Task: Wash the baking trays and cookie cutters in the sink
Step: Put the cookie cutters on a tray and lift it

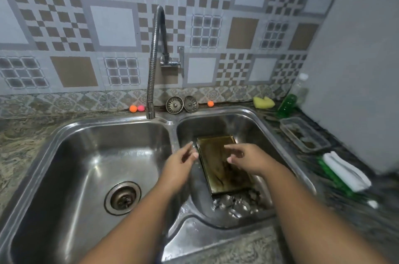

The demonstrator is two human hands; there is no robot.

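- The double steel sink (71, 155) is set in a stone-patterned desk (19, 145). Its left basin holds only the drain (123, 198).
- Two small balls, orange (133, 108) and pink (141, 108), sit on the back ledge just beside the foot of the flexible tap (153, 58), whose spout hangs over the rim between the basins.
- Two metal strainer plugs (174, 105) lean against the wall tiles behind the divider.
- The left grip (181, 162), a bare hand, hovers over the divider at the tray's left edge, with fingers loosely spread and holding nothing.
- The baking tray (218, 175), dark and stained, lies in the right basin and tilts up toward the far end.
- The cookie cutters (235, 204), a shiny metal heap, lie in the same basin at the tray's near end.
- The right grip (244, 158) hangs above the tray with fingers relaxed and slightly curled, and it is empty.
- On the desk to the right are a yellow sponge (263, 102), a green bottle (287, 105), a clear plastic box (304, 134) and a folded white cloth (345, 171).
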